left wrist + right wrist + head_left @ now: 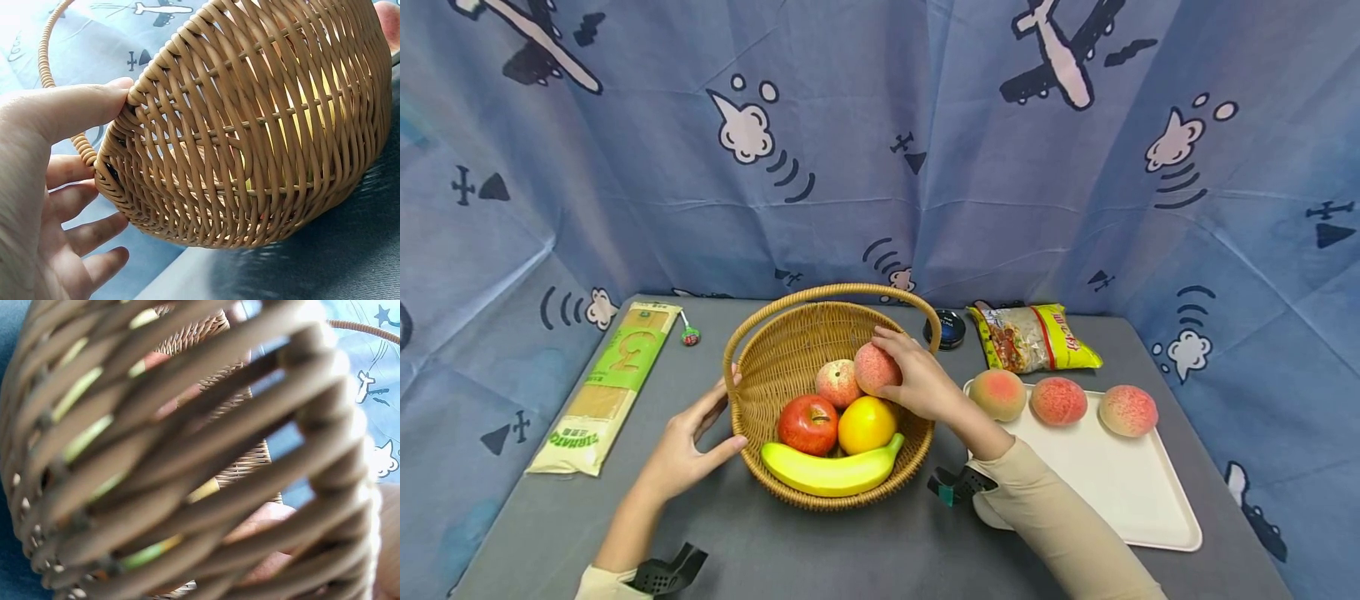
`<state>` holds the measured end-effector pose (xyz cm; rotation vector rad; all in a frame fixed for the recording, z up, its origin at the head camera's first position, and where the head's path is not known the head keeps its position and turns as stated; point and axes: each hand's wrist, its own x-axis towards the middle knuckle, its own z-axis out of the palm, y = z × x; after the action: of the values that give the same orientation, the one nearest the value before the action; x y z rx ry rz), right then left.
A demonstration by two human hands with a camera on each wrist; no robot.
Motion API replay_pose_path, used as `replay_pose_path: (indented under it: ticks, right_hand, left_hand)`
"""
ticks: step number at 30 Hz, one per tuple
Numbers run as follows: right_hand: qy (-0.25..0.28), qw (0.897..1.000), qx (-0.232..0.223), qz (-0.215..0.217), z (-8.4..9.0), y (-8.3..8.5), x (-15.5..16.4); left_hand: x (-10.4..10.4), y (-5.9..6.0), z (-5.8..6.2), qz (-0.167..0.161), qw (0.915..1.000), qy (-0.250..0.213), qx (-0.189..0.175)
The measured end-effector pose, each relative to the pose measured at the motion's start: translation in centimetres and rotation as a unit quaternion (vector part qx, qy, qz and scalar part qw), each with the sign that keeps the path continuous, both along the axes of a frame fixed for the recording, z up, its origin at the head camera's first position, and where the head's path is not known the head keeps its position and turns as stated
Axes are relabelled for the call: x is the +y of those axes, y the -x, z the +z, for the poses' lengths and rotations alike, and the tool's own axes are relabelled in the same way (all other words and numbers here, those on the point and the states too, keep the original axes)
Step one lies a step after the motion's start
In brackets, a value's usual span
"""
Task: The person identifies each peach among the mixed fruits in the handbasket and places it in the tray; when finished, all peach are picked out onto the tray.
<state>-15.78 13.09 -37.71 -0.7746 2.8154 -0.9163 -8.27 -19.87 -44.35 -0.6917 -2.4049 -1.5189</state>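
Observation:
A wicker basket [775, 350] with a hoop handle stands mid-table, holding a banana [831, 472], a red apple [807, 423], an orange [867, 424] and a peach [837, 382]. My right hand [917, 379] reaches over the rim and grips another pink peach [874, 367] just above the fruit. My left hand [688, 437] rests against the basket's left wall with straight fingers, the thumb [75, 106] on the rim [134, 94]. The right wrist view is filled by blurred wicker strands [187, 456].
A white tray [1112, 492] at the right carries three peaches [1057, 401]. Behind it lie a snack bag [1033, 335] and a dark round tin [945, 328]. A long pasta packet [606, 383] and a lollipop [689, 334] lie at the left. Blue cloth walls surround the grey table.

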Motion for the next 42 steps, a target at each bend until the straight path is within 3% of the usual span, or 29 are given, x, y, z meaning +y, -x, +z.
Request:
replay_pose_path:
  ticks: [7,17,25,34,42]
  right_hand:
    - [0.002,1.000,0.020,0.017,-0.4,0.4,0.1]
    - [0.006,1.000,0.011,0.024,-0.4,0.5,0.0]
    - [0.035,0.999,0.032,0.024,-0.7,0.3,0.1]
    - [0.121,0.992,0.021,0.039,-0.9,-0.3,0.6]
    - [0.246,0.967,-0.031,0.054,-0.1,-1.9,1.9]
  left_hand:
    - [0.0,0.1,-0.2,0.003,1.0000,0.006,-0.006]
    - [0.0,0.0,-0.3,0.009,0.9998,0.012,-0.014]
    - [-0.1,-0.1,-0.2,0.010,0.9997,0.022,-0.010]
    - [-0.1,0.0,-0.3,0.005,0.9999,0.011,-0.002]
    - [-0.1,-0.1,-0.2,-0.009,0.9999,-0.001,0.007]
